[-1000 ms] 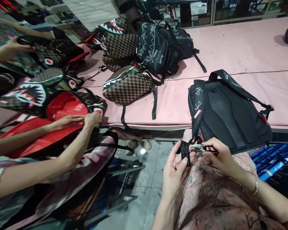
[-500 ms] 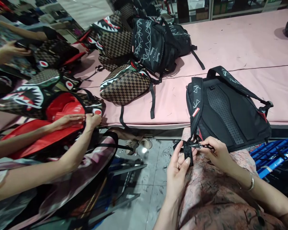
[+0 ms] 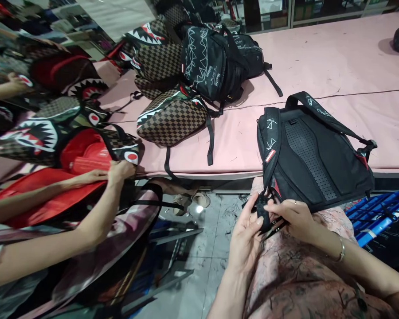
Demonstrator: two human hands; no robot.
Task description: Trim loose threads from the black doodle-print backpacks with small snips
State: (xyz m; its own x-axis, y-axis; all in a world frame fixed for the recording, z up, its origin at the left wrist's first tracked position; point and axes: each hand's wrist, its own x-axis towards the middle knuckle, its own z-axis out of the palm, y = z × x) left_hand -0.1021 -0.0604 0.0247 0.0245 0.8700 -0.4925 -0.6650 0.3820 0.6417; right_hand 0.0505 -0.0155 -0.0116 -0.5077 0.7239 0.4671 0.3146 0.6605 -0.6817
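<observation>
A black backpack (image 3: 319, 155) lies at the edge of the pink table, its padded back panel and shoulder straps facing up. Between the thumb and fingers of my left hand (image 3: 244, 235) is the end of a black strap (image 3: 262, 210), bunched up below the bag's lower left corner. My right hand (image 3: 295, 219) is closed around black thread snips (image 3: 275, 228), whose tips point down and to the left. Its thumb and forefinger also reach the strap. Part of the strap is hidden behind my fingers.
Checkered shark-mouth backpacks (image 3: 173, 117) and black printed backpacks (image 3: 206, 62) are piled on the pink table (image 3: 319, 57). At left, a co-worker's hands (image 3: 118, 173) work on a red-lined bag (image 3: 53, 186). A blue rack (image 3: 379, 217) stands at right.
The snips have swung from pointing left across the strap to pointing down-left. My right thumb and forefinger have come onto the strap. Farther left, another person's bag has turned, showing its red inside.
</observation>
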